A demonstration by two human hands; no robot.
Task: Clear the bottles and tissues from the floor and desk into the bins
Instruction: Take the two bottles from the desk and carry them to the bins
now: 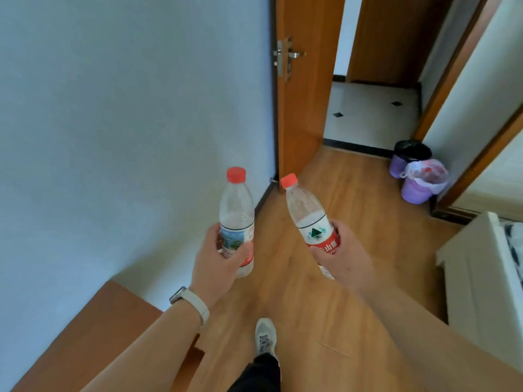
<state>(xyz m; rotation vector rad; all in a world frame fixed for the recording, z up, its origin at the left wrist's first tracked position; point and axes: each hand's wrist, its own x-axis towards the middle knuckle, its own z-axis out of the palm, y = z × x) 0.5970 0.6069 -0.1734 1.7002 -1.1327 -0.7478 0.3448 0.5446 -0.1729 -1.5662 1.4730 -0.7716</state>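
My left hand [218, 264] grips a clear plastic bottle [236, 210] with a red cap, held upright near the wall. My right hand [339, 258] holds a second clear bottle [307, 213] with a red cap and a red and white label, tilted to the left. Both bottles look almost empty. Two purple bins stand on the wooden floor at the far right: the nearer bin [417, 190] has a white liner with rubbish in it, the farther bin [399, 164] has a black liner.
A wooden door [302, 108] stands open onto a tiled hallway [370, 114]. A white wall runs along the left. A brown desk corner [93, 335] sits at the lower left, a white cabinet [478, 278] at the right. My shoe [265, 335] is on the floor.
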